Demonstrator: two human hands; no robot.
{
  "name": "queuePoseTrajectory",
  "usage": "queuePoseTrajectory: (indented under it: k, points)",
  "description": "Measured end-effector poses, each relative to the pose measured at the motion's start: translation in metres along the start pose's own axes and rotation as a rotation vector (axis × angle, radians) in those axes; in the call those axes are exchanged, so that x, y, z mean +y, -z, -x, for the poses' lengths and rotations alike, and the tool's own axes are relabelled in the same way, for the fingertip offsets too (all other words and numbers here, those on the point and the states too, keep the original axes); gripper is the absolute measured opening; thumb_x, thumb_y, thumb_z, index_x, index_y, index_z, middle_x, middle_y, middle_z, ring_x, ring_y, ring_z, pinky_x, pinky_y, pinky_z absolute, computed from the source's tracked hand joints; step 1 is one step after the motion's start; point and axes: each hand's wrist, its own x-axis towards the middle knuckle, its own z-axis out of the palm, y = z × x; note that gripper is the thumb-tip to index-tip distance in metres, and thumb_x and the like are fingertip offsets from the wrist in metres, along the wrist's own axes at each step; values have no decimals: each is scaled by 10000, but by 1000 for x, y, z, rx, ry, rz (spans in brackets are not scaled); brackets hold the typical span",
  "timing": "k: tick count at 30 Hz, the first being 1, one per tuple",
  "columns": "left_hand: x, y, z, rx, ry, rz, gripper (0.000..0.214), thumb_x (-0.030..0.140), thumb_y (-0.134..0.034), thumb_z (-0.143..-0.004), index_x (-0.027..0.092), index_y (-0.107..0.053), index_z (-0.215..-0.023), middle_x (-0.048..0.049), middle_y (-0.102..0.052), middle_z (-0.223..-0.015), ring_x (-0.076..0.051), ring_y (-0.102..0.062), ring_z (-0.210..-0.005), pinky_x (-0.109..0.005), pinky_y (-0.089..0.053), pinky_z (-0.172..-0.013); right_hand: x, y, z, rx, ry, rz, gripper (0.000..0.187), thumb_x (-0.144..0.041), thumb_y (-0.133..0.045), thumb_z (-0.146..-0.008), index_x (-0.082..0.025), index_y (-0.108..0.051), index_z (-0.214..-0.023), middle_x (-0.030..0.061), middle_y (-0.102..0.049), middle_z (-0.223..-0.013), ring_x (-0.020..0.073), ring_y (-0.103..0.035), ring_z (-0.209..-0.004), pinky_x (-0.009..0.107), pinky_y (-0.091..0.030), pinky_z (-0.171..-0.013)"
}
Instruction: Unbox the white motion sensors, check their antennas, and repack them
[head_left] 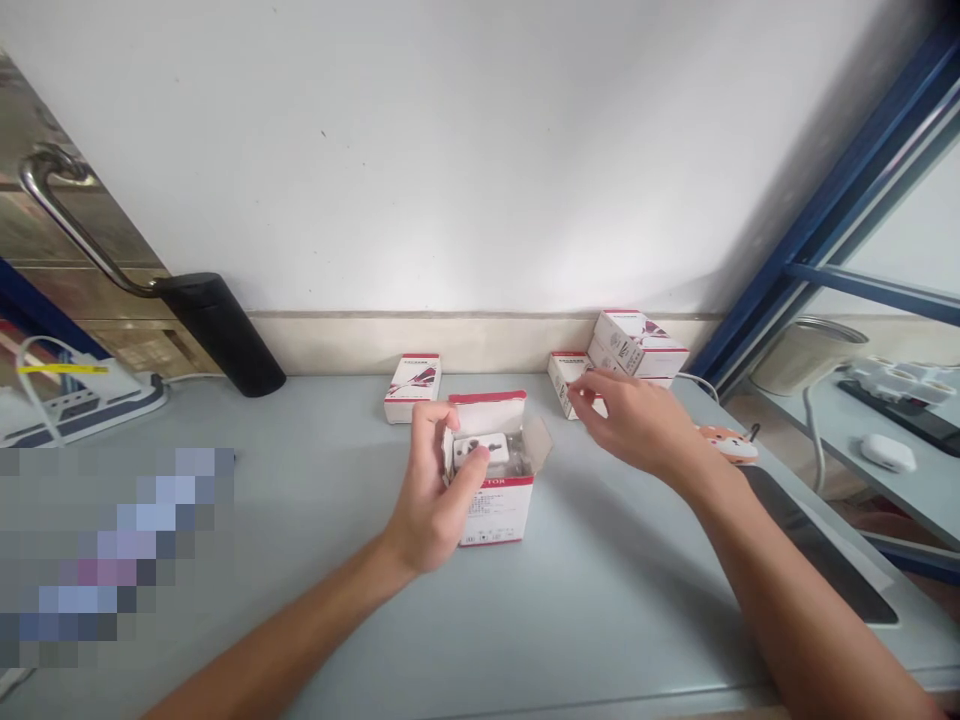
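Note:
My left hand is wrapped round a small white and red box standing on the grey table, its top flaps open. A white plug adapter sits in the box's mouth, under my left thumb. My right hand hovers to the right of the box, fingers pinched together near another white and red box; whether anything is in the pinch I cannot make out.
A third closed box lies behind the open one, and one more is stacked at the back right by the wall. A black cylinder leans at the back left. An orange and white object lies right of my wrist.

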Motion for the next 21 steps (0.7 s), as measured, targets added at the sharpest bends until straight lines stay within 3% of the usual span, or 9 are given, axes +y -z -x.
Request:
queuePoseTrajectory:
  k: [4,7,9,12,16,18,19,21]
  points:
    - [-6,-1,-2,57,-138,-57,227,248,-565,-994,287,-342,-1013,55,-435,-818,-125,-412,-638,-287,-340,-608,22,-14,0,-384,-147,181,289,-256,-543,-992,-247,-721,-1219,111,-760,-1219,316,-735,-986,370,-462,-744]
    - [-11,-1,-2,74,-220,-123,243,220,-579,-979,282,-352,-1037,49,-460,-835,-130,-449,-677,-292,-363,-645,32,-25,-2,-498,-187,164,294,-158,-546,-958,-223,-719,-1186,127,-746,-1239,329,-725,-1061,376,-477,-771]
    - [-12,-2,-2,71,-246,-153,230,210,-573,-981,279,-362,-1040,51,-460,-831,-127,-450,-671,-289,-356,-644,34,-27,-6,-491,-183,90,246,-134,-562,-945,-212,-730,-1107,120,-758,-1171,305,-731,-1024,370,-494,-772]
    - [-11,-3,-1,68,-256,-169,211,211,-566,-988,279,-374,-1043,61,-451,-804,-121,-428,-630,-287,-335,-625,23,-22,-9,-252,-65,-163,191,-202,-622,-961,-225,-712,-1128,89,-754,-1128,244,-731,-940,370,-551,-800]
    - [-7,-3,0,69,-213,-140,222,220,-593,-967,277,-386,-1021,63,-464,-776,-136,-426,-631,-302,-335,-642,-17,-3,3,420,292,-435,284,-218,-663,-972,-270,-683,-1251,88,-710,-1223,220,-719,-930,403,-619,-845]
    - [-6,-3,0,58,-199,-133,215,213,-586,-970,276,-385,-1015,56,-464,-786,-145,-435,-658,-310,-346,-662,-40,4,15,656,435,-434,395,-122,-707,-913,-285,-682,-1272,93,-723,-1167,253,-722,-999,416,-629,-861]
    - [-6,-2,0,45,-194,-131,206,213,-574,-980,277,-382,-1019,52,-463,-794,-149,-439,-671,-312,-351,-672,-50,6,20,687,501,-442,452,-75,-711,-886,-280,-675,-1288,93,-733,-1144,258,-727,-1015,413,-632,-868]
    - [-6,-1,0,13,-174,-112,187,225,-548,-1006,282,-371,-1031,45,-468,-812,-157,-455,-697,-317,-364,-690,-62,4,28,590,602,-457,487,-21,-670,-881,-272,-665,-1297,92,-736,-1159,242,-741,-1019,383,-642,-856]
